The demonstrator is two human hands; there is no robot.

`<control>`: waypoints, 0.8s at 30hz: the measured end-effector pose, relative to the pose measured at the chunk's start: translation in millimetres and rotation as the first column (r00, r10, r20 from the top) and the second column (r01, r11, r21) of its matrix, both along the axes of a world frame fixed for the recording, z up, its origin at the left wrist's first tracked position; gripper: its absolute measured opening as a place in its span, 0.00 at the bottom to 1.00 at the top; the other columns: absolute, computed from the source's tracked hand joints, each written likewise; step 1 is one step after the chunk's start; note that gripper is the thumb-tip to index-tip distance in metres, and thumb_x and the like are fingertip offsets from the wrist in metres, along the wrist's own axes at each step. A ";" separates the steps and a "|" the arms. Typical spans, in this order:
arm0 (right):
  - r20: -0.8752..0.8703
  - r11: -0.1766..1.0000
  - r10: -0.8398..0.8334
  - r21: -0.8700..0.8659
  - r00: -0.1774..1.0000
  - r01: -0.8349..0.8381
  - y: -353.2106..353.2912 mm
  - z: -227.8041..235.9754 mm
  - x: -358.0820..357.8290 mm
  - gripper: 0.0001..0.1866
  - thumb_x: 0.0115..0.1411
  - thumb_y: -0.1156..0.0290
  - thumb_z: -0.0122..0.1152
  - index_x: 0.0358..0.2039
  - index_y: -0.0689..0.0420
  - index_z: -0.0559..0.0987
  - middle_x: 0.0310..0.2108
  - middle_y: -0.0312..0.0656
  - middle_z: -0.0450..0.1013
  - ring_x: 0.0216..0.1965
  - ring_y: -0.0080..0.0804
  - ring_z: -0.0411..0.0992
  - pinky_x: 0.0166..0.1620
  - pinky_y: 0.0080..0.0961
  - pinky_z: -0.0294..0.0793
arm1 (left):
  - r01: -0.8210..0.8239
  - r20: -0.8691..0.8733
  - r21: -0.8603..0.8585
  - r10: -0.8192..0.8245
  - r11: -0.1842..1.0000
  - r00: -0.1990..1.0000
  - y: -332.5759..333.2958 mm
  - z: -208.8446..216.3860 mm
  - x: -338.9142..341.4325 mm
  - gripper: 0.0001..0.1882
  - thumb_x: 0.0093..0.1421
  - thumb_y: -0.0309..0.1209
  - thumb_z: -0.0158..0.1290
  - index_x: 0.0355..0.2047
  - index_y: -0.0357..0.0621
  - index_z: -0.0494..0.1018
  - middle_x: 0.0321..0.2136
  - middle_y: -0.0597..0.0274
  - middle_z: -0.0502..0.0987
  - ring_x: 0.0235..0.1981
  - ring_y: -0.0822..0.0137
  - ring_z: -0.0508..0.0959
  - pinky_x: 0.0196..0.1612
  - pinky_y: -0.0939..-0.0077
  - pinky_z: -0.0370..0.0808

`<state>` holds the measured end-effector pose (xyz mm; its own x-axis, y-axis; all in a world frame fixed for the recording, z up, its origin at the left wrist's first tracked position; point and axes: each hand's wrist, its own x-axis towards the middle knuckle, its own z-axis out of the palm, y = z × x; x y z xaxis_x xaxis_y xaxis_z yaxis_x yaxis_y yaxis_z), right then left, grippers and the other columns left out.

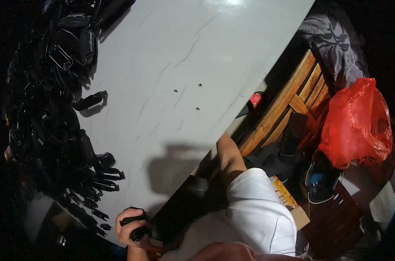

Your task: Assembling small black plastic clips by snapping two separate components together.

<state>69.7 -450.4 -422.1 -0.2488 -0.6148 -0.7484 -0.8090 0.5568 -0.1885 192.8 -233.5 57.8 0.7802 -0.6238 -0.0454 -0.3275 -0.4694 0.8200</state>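
Note:
My left hand [127, 225] is closed around a small black plastic part [138, 228] at the table's near edge. The part's exact kind cannot be made out. From the white sleeve [258, 204], my right arm [230, 154] reaches under the edge of the white marbled table [141, 56], and the tabletop hides that hand. A large heap of black plastic parts [40, 126] covers the table's left side. One black part [90, 101] lies a little apart from the heap. Three tiny dark pieces or spots, one of them a dark speck [200, 85], show near the table's middle.
Right of the table stands a slatted wooden chair or bench [293, 100] with a dark phone-like slab [293, 134] on it. A red plastic bag [358, 126], a yellow box [284, 192] and a patterned grey cloth [336, 43] are beside it. Something red [255, 100] shows by the table edge.

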 end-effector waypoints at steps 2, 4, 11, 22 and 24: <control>-0.034 0.980 0.200 0.030 0.979 -0.199 -42.0 81.1 24.1 0.28 0.55 0.67 0.51 0.58 0.43 0.61 0.58 0.44 0.57 0.49 0.44 0.66 0.52 0.37 0.64 | 0.000 0.061 0.035 -0.002 0.999 0.998 1.2 2.3 -0.4 0.16 0.50 0.40 0.56 0.25 0.38 0.70 0.31 0.45 0.73 0.29 0.56 0.74 0.33 0.67 0.73; -0.198 0.971 0.114 0.229 0.974 -0.067 -86.3 131.0 47.8 0.22 0.56 0.64 0.50 0.53 0.48 0.68 0.58 0.45 0.57 0.53 0.42 0.62 0.54 0.35 0.61 | -0.009 0.117 0.069 0.000 0.998 0.993 6.9 -0.2 1.6 0.19 0.48 0.44 0.56 0.25 0.38 0.71 0.28 0.45 0.74 0.26 0.55 0.75 0.29 0.66 0.74; 0.668 0.620 -0.653 0.201 0.357 0.758 68.0 -46.2 22.1 0.29 0.60 0.50 0.42 0.57 0.53 0.63 0.56 0.46 0.61 0.55 0.50 0.59 0.56 0.37 0.58 | -0.046 0.143 0.089 0.033 0.995 0.989 7.1 4.0 -6.7 0.16 0.50 0.41 0.55 0.24 0.37 0.71 0.28 0.45 0.75 0.27 0.56 0.76 0.30 0.67 0.74; 0.657 0.954 -0.150 0.292 0.739 -0.067 154.0 -91.4 2.8 0.18 0.54 0.59 0.47 0.43 0.55 0.72 0.39 0.42 0.68 0.37 0.37 0.65 0.39 0.33 0.63 | -0.016 -0.059 -0.184 0.005 0.983 0.998 -11.6 -7.7 -0.1 0.06 0.48 0.22 0.48 0.27 0.34 0.71 0.33 0.48 0.73 0.21 0.70 0.71 0.25 0.80 0.69; 0.590 0.943 0.172 0.132 0.789 -0.304 131.0 -49.8 -3.2 0.15 0.53 0.62 0.50 0.38 0.55 0.75 0.34 0.41 0.71 0.32 0.34 0.68 0.33 0.32 0.66 | 0.092 0.030 -0.220 -0.088 0.971 0.996 -7.8 -11.9 3.3 0.08 0.56 0.27 0.46 0.28 0.31 0.67 0.36 0.52 0.70 0.17 0.77 0.67 0.20 0.84 0.66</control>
<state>66.5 -319.4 -472.0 0.3900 -0.4106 -0.8242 -0.7071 0.4398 -0.5537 196.1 -241.2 45.9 0.7198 -0.6844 0.1164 -0.3778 -0.2455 0.8927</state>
